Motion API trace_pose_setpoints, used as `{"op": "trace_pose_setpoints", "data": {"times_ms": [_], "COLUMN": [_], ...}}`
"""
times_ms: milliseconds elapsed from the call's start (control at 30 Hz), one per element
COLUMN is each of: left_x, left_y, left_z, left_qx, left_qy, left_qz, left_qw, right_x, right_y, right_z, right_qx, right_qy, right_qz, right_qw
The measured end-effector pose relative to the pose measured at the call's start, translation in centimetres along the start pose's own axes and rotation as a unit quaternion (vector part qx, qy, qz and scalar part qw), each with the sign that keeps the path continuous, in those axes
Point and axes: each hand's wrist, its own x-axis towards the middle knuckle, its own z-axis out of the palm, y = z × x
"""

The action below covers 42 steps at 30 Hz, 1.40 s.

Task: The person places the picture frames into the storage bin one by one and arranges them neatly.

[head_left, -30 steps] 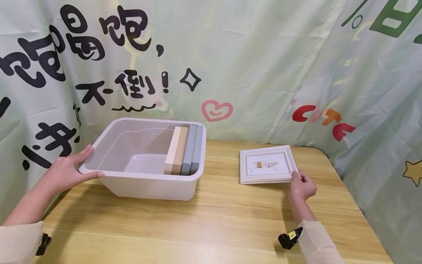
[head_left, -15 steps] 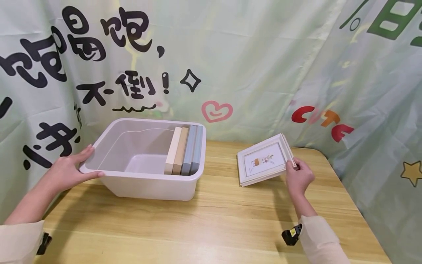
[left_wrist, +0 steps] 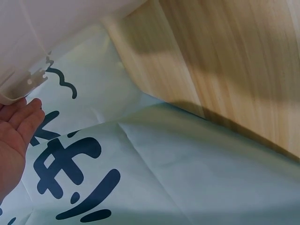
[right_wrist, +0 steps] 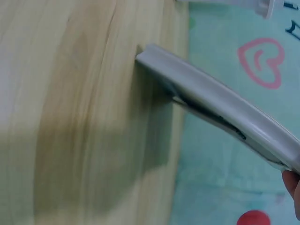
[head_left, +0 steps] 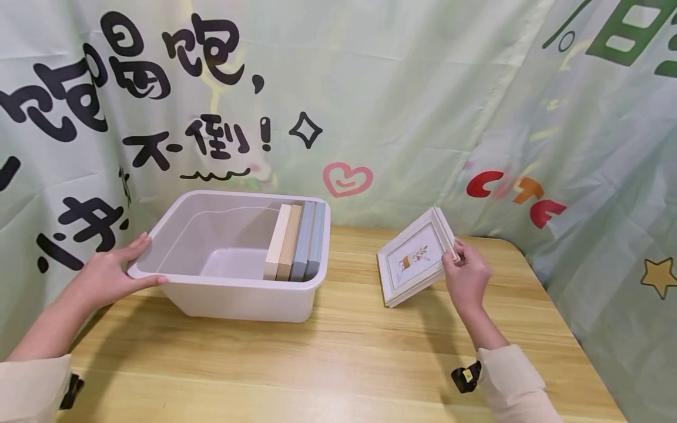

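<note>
A pale grey plastic bin [head_left: 238, 301] stands on the table's left side. My left hand [head_left: 113, 274] spans its near left corner, thumb and fingers spread fairly straight along the rim; the left wrist view shows those fingers [left_wrist: 26, 117] against the outer edge. On the right, my right hand [head_left: 468, 276] pinches the right edge of a white picture frame [head_left: 385, 275] with a plant print. The frame leans, its right side raised and its lower left edge at or just above the table; contact is unclear. Its dark back [right_wrist: 206, 112] shows in the right wrist view.
Inside the bin, several flat slabs stand on edge along its right wall: a cream slab [head_left: 277, 242], a tan slab [head_left: 289, 242] and blue slabs [head_left: 305, 242]. A printed curtain [head_left: 402, 106] hangs behind the wooden table [head_left: 317, 364].
My right hand has lifted the picture frame's right side and moved slightly left and up, so the frame has gone from nearly flat to steeply tilted. My left hand and the bin stay put.
</note>
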Motion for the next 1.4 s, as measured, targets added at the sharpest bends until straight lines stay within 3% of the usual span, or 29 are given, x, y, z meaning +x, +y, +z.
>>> {"op": "trace_pose_setpoints", "data": {"times_ms": [233,567,967,1400], "left_x": [0.0,-0.1,-0.2,-0.1], "left_y": [0.0,0.0,0.1,0.3], "left_z": [0.0,0.0,0.0,-0.1], "left_qx": [-0.001,-0.004,-0.004,-0.001], "left_qy": [0.0,-0.002,0.003,0.004], "left_qz": [-0.002,-0.005,0.003,0.006], "left_qw": [1.0,1.0,1.0,1.0], "right_x": [-0.3,-0.9,-1.0,-0.9], "right_y": [-2.3,-4.8,-6.0,-8.5], "right_z": [0.9,2.1,3.7,4.9], "right_qx": [0.01,-0.053,-0.104,-0.093], "right_qy": [-0.014,-0.06,-0.108,-0.078], "right_qz": [-0.128,-0.209,-0.236,-0.247], "right_qw": [0.9916,0.9746,0.9601,0.9613]}}
